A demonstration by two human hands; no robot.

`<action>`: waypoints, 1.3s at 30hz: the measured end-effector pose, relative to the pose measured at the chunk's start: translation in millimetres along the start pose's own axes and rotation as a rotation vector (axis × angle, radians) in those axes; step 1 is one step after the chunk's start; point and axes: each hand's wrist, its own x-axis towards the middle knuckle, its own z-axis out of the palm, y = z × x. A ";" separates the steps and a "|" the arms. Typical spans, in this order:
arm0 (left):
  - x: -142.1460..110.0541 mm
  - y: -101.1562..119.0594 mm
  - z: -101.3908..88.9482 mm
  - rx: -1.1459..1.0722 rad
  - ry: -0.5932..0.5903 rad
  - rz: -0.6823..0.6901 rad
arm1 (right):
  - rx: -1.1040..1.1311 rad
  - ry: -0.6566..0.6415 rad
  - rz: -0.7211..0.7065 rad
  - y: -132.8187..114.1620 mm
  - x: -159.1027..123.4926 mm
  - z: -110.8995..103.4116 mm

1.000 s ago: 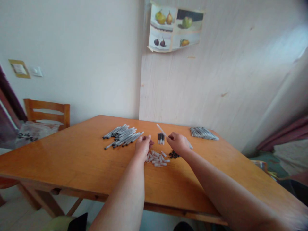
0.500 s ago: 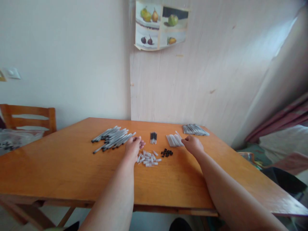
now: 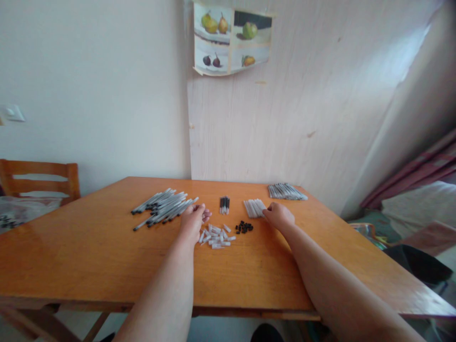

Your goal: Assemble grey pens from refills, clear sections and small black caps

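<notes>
Just nearside of the left fingers (image 3: 205, 217), loosely curled, contents unclear: small white tips (image 3: 215, 236). Right fingers (image 3: 270, 212) at right edge of the white tubes (image 3: 252, 208); cannot tell if gripping. Light contact should keep the row parallel. Beyond, between them: dark slim rods (image 3: 224, 204).

Left hand (image 3: 195, 217): inner side partly hidden; whether the curled fingers hold anything cannot be told.
Right hand (image 3: 280, 216): fingertips cover the near right end of the clear tubes (image 3: 253, 208); their grip is unclear.
Pen pile (image 3: 166, 206): lower pens partly buried.
Black pieces (image 3: 244, 227): too small to make out.
Chair (image 3: 41, 168): cut off by the left edge.
Dark round shape (image 3: 266, 333): cropped at the bottom, unidentifiable.
</notes>
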 end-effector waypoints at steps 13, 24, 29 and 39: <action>-1.2 0.5 0.3 0.006 -0.009 0.017 | 0.010 -0.011 -0.038 1.2 -1.1 -0.6; -0.9 2.1 1.6 0.019 0.014 -0.006 | 0.082 0.055 -0.027 9.6 3.3 0.1; 1.3 -0.3 0.7 0.009 0.022 -0.013 | 0.088 0.102 -0.026 6.0 -1.0 -1.7; -0.2 2.6 -0.8 -0.019 0.011 -0.018 | 0.081 0.152 -0.114 -6.8 -8.3 1.5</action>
